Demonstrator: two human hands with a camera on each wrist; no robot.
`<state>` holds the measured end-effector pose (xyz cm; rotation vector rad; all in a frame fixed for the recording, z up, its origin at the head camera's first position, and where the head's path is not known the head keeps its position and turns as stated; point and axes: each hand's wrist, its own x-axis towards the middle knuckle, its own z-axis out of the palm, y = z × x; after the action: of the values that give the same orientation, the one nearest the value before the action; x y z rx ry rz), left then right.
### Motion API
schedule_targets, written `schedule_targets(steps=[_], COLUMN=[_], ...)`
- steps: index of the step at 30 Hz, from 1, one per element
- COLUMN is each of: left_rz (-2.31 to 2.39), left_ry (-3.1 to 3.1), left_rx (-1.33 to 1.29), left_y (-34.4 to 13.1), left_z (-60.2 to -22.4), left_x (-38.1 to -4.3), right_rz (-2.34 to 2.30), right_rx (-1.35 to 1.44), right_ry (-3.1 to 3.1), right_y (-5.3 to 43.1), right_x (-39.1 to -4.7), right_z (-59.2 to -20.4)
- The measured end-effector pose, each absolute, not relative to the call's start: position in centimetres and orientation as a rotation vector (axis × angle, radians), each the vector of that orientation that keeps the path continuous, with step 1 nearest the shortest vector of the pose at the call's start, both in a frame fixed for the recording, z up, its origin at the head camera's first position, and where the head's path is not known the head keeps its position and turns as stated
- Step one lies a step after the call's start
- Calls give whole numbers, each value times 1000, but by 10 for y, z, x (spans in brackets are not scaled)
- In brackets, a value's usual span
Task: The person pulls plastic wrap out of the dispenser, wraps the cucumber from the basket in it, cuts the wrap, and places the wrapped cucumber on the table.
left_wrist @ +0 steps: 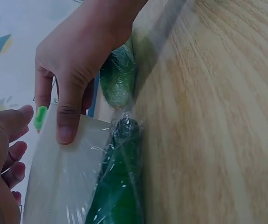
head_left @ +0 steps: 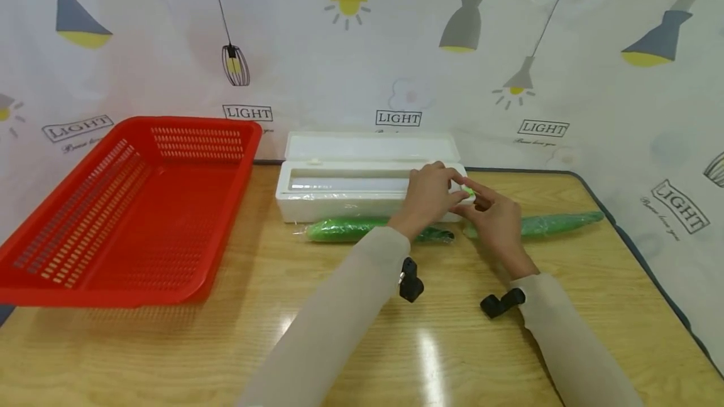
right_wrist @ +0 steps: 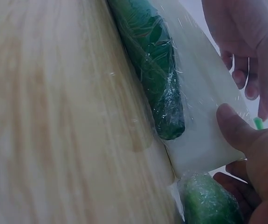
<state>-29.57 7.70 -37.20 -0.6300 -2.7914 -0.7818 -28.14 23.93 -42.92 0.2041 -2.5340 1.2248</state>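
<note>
A white cling film dispenser (head_left: 317,209) sits at the back of the table, its lid (head_left: 370,147) raised and a roll (head_left: 339,183) inside. My right hand (head_left: 500,222) grips its right end, thumb pressed on the front face and a finger by the small green slider (head_left: 469,191). Over the top near that end is my left hand (head_left: 427,196), fingers loosely bent, with nothing seen in them. A film-wrapped cucumber (head_left: 342,230) lies along the dispenser's front, partly hidden by the left wrist. Another wrapped cucumber (head_left: 562,224) extends right, behind the right hand.
On the left stands a red plastic basket (head_left: 226,231) with slotted sides. Behind the table hangs a pale cloth (head_left: 317,80) printed with lamps. The wooden tabletop (head_left: 186,357) ends at a dark edge on the right.
</note>
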Motion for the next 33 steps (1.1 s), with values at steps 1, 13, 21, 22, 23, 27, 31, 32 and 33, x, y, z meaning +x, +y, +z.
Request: schedule_targets(steps=[1,13,21,22,23,27,31,32,33], left_rz=[-786,-728,-888,-901,-902,-849,-804,-809,-806], left_ry=[-2796,-2778,-2727,-2735,-2742,-2821,-2870,-2869,-2871], left_rx=[-627,-631,-633,-626,-623,-554,-522,-524,-526], left_y=[78,83,78,78,77,74,71,70,69], left_z=[-373,-380,-379,-379,-378,-376,-375,-375,-375], left_x=[-297,-302,-302,-303,-304,-305,-306,-306,-306], right_rz=[1228,1218,1224,1223,1224,1246,1277,1279,1275], right_rx=[202,196,209,208,206,202,187,187,187], right_ry=[-2537,-2524,-2529,-2529,-2528,-2534,-2536,-2537,-2539], right_y=[239,239,240,241,241,242,240,239,238], right_x=[-281,-282,-282,-283,-283,-282,-281,-282,-282], right_z=[-429,-429,-430,-430,-431,-431,-430,-430,-430])
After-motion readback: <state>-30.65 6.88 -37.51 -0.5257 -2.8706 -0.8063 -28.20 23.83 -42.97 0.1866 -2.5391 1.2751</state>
